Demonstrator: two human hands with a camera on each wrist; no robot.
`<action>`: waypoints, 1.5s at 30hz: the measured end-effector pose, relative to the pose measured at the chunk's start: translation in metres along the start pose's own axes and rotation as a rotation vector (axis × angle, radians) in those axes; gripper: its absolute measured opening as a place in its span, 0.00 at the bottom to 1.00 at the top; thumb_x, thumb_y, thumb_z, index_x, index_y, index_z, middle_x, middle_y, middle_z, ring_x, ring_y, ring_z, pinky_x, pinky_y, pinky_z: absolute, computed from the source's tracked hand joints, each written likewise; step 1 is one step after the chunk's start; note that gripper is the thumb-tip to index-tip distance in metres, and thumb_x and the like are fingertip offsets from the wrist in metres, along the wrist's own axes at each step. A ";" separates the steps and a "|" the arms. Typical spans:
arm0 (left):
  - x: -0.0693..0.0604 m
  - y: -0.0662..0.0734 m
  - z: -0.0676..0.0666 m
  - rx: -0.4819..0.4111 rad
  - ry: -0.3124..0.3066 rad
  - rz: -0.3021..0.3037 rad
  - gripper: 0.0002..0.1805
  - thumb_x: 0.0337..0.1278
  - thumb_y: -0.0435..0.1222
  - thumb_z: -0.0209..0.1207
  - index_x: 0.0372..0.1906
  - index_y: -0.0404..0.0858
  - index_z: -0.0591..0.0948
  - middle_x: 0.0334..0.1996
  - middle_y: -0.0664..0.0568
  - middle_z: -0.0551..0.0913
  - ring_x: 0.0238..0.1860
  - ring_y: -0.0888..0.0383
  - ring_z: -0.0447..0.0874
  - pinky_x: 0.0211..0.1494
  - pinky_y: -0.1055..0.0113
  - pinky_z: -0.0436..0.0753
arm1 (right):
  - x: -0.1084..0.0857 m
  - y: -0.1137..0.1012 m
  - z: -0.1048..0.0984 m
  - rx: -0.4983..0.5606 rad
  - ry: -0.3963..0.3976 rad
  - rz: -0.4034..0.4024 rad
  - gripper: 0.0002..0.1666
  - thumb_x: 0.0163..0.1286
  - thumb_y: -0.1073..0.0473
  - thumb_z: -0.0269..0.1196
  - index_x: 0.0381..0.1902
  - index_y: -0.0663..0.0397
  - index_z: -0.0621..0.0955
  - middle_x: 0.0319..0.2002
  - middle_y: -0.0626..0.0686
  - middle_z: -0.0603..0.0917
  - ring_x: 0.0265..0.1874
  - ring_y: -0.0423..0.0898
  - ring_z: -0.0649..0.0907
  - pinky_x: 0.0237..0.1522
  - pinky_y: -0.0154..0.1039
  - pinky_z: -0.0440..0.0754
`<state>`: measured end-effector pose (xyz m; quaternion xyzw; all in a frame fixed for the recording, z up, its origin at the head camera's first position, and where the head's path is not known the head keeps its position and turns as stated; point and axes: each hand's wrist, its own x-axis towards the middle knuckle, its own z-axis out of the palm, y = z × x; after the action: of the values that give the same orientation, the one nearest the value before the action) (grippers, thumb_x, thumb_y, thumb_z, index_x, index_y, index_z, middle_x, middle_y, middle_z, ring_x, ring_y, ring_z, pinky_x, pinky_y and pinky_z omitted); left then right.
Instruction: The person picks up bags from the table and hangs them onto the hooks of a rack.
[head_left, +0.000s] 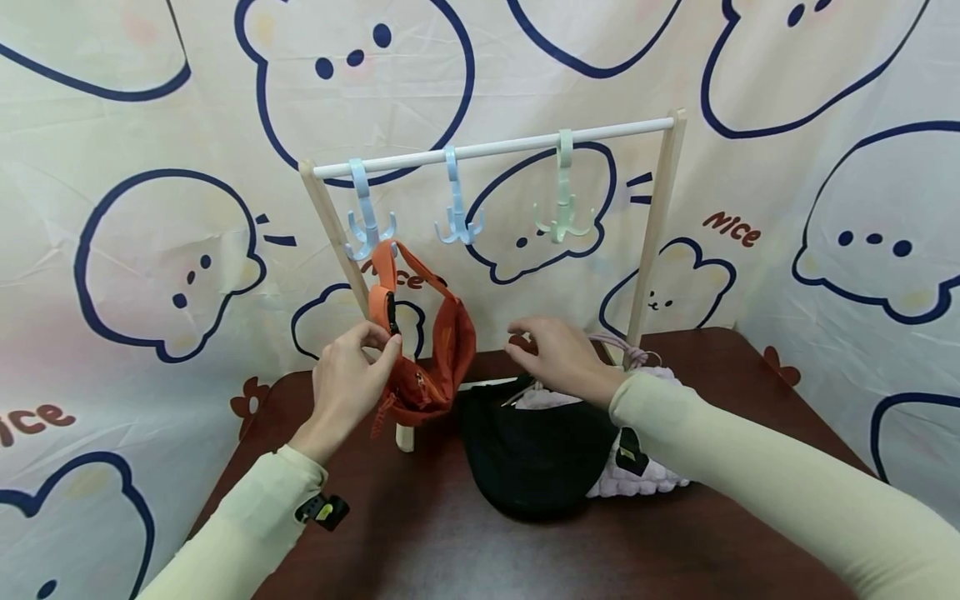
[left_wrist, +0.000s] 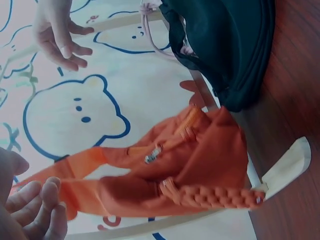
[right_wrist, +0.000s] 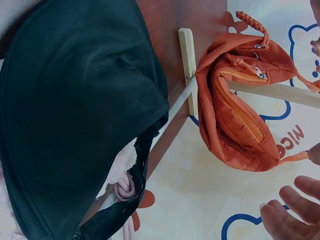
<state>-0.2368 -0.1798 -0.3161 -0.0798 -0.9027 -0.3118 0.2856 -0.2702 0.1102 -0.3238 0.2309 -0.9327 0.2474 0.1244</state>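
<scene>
An orange waist bag [head_left: 431, 379] hangs by its strap at the blue hook [head_left: 367, 229] on the left of a rail. My left hand [head_left: 352, 375] pinches its strap between thumb and fingers, beside a black fitting. The bag's zips and braided pull [left_wrist: 220, 197] show in the left wrist view. My right hand [head_left: 558, 354] is in the air with relaxed, slightly bent fingers, holding nothing. Below it a black bag [head_left: 536, 450] lies on the table, partly over a pale lilac puffy bag [head_left: 637, 479] with a cord.
The rack has a white rail [head_left: 502, 148] on wooden posts [head_left: 656, 233]. A second blue hook [head_left: 456, 204] and a green hook [head_left: 564, 196] hang along it. The brown table [head_left: 360, 533] meets a printed cloth backdrop [head_left: 187, 267].
</scene>
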 end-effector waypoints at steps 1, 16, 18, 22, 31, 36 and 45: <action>-0.001 0.002 0.000 -0.002 -0.005 0.009 0.11 0.69 0.47 0.60 0.36 0.45 0.83 0.33 0.50 0.90 0.19 0.61 0.77 0.22 0.64 0.71 | -0.001 0.001 -0.002 0.005 -0.008 0.002 0.17 0.75 0.48 0.60 0.54 0.47 0.85 0.47 0.48 0.88 0.40 0.44 0.86 0.39 0.41 0.84; -0.009 0.017 0.015 -0.011 -0.111 0.030 0.09 0.69 0.46 0.61 0.41 0.45 0.84 0.36 0.51 0.89 0.23 0.59 0.79 0.26 0.64 0.73 | -0.019 0.029 -0.010 -0.008 0.005 -0.004 0.16 0.74 0.51 0.62 0.52 0.52 0.86 0.47 0.53 0.89 0.40 0.46 0.88 0.41 0.45 0.86; -0.010 0.020 0.018 -0.018 -0.122 0.039 0.09 0.69 0.46 0.60 0.41 0.46 0.84 0.36 0.52 0.89 0.24 0.60 0.80 0.26 0.65 0.73 | -0.021 0.031 -0.010 -0.026 0.006 0.003 0.17 0.74 0.50 0.62 0.53 0.53 0.85 0.47 0.53 0.89 0.39 0.46 0.89 0.41 0.45 0.86; -0.011 0.026 0.025 -0.023 -0.150 0.046 0.09 0.69 0.47 0.60 0.40 0.47 0.84 0.34 0.55 0.88 0.25 0.61 0.81 0.28 0.64 0.74 | -0.024 0.035 -0.011 -0.049 0.008 0.023 0.18 0.73 0.49 0.63 0.52 0.52 0.85 0.44 0.53 0.90 0.38 0.47 0.88 0.38 0.43 0.85; -0.015 0.030 0.040 -0.015 -0.215 0.047 0.10 0.69 0.47 0.61 0.42 0.46 0.83 0.31 0.55 0.86 0.23 0.62 0.76 0.30 0.64 0.73 | -0.033 0.049 -0.011 -0.076 0.006 0.049 0.17 0.72 0.49 0.63 0.52 0.51 0.86 0.49 0.54 0.89 0.45 0.50 0.87 0.43 0.49 0.84; -0.018 0.030 0.049 -0.004 -0.250 0.042 0.11 0.69 0.47 0.60 0.44 0.46 0.84 0.34 0.54 0.88 0.22 0.62 0.74 0.28 0.65 0.72 | -0.037 0.056 -0.009 -0.079 0.008 0.053 0.17 0.72 0.49 0.64 0.50 0.51 0.86 0.49 0.55 0.89 0.46 0.51 0.87 0.46 0.51 0.84; -0.016 0.030 0.066 -0.004 -0.271 0.032 0.10 0.69 0.46 0.60 0.45 0.45 0.84 0.36 0.54 0.88 0.25 0.61 0.78 0.29 0.65 0.75 | -0.040 0.068 -0.007 -0.099 0.001 0.072 0.16 0.73 0.49 0.63 0.51 0.49 0.86 0.52 0.53 0.88 0.49 0.52 0.86 0.47 0.53 0.84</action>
<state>-0.2448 -0.1154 -0.3521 -0.1361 -0.9310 -0.2955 0.1658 -0.2682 0.1814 -0.3596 0.1906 -0.9514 0.2056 0.1273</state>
